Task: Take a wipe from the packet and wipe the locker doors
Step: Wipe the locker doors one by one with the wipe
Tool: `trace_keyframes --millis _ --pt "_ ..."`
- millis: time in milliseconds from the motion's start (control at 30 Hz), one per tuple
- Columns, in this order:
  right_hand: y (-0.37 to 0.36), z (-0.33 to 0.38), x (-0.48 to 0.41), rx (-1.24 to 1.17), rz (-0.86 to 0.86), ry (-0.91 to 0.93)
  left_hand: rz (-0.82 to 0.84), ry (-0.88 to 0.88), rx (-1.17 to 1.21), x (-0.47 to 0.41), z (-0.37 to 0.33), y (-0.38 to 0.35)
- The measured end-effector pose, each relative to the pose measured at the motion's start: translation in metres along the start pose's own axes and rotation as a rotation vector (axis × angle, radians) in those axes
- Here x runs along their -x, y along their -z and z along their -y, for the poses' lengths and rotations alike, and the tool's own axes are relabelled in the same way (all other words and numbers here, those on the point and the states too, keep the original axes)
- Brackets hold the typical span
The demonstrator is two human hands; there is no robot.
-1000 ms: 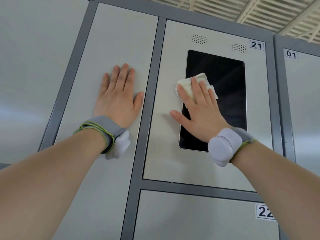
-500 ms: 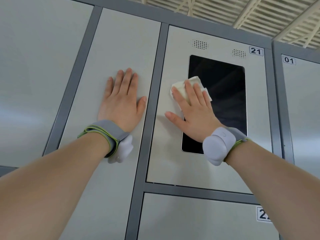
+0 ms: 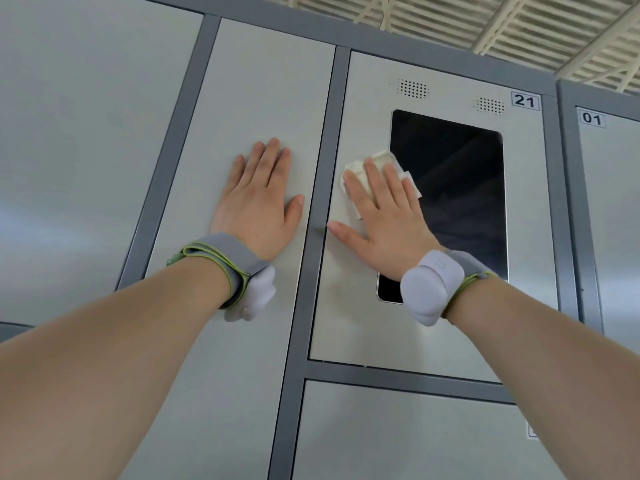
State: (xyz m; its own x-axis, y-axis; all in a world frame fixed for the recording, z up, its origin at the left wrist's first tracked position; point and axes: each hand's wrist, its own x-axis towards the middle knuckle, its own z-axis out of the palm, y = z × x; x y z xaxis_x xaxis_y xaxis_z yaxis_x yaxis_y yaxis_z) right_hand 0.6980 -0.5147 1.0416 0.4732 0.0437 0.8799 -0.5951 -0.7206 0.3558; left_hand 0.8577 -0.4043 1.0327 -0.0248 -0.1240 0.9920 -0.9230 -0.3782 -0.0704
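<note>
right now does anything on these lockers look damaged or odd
Nothing stands out: the right hand presses the wipe on door 21 at its dark screen's edge, the left hand rests flat on the next door.

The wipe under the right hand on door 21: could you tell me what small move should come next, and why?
Probably slide the right hand rightward, dragging the wipe across the dark screen. The wipe sits at the screen's left edge, the thumb is at the left rim of door 21, and the left hand lies flat on the neighbouring door.
</note>
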Motion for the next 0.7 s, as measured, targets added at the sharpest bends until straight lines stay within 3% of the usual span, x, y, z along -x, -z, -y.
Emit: trace_keyframes --millis 267,533,700 --pt "0.01 0.007 -0.038 -0.069 0.044 -0.172 -0.008 -0.025 0.001 0.002 0.003 -0.001" --pt "0.005 0.007 -0.003 -0.051 0.078 0.001 0.009 -0.099 0.022 0.006 0.014 0.001" --pt "0.013 0.011 -0.032 -0.115 0.075 -0.165 0.002 -0.121 0.045 0.01 0.017 0.001"
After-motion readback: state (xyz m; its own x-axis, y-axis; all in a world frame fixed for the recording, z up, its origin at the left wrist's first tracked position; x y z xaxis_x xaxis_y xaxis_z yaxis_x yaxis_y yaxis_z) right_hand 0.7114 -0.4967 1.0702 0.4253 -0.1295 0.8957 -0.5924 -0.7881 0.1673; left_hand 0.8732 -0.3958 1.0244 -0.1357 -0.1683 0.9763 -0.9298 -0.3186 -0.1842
